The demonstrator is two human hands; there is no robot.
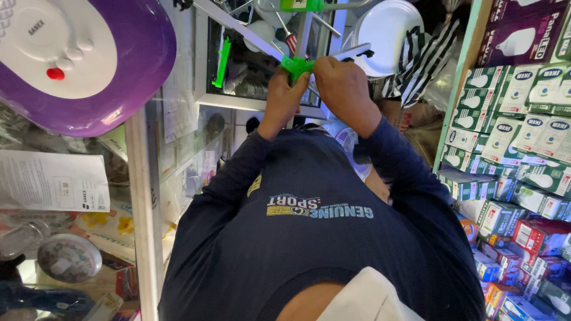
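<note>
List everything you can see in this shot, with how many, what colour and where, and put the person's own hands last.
green plastic joint: one, bright green, top centre, pinched between both hands
white rails: two or more, white, meeting at the joint
green strip: one, green, left of the hands
appliance: one, purple and white with a red button, top left
round white dish: one, white, top right of centre
small boxes: many, mostly green and white, some red and blue, shelves on the right
glass counter: one, white frame, left side
paper sheet: one, white, on the left
left hand: on the joint
right hand: on the joint
</note>
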